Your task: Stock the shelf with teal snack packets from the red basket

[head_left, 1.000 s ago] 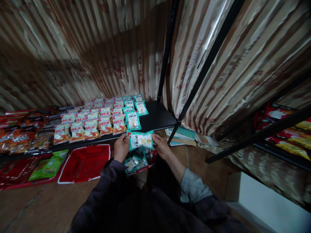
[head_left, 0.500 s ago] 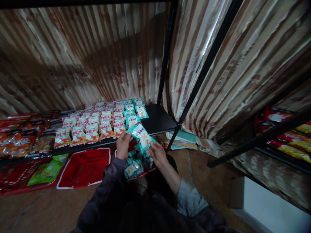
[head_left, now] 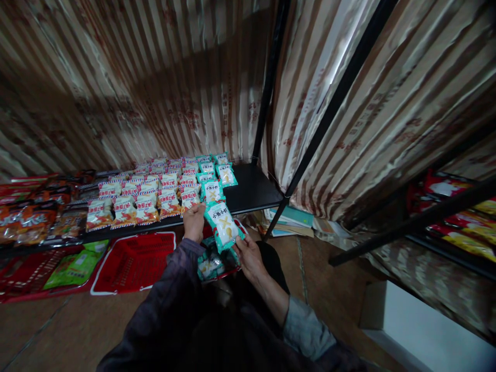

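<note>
A teal and white snack packet [head_left: 222, 226] is held up between both hands, its printed front facing me. My left hand [head_left: 194, 223] pinches its upper left corner, and my right hand [head_left: 249, 255] grips its lower right corner. Below it, more teal packets lie in a red basket [head_left: 239, 226], partly hidden by the held packet and my arms. Just beyond, several matching teal packets [head_left: 212, 190] stand in a column on the black shelf [head_left: 251, 187]. Rows of white and orange snack packets [head_left: 145, 206] fill the shelf to their left.
A red basket with white handles [head_left: 135, 261] sits on the floor at left, beside another holding a green bag [head_left: 73, 266]. Black posts [head_left: 310, 150] rise at right. Papers [head_left: 294, 219] lie under the shelf corner; a white box [head_left: 422, 330] is at lower right.
The held packet has turned more upright and shifted slightly down and left. Both hands keep hold of it, the right one a little lower.
</note>
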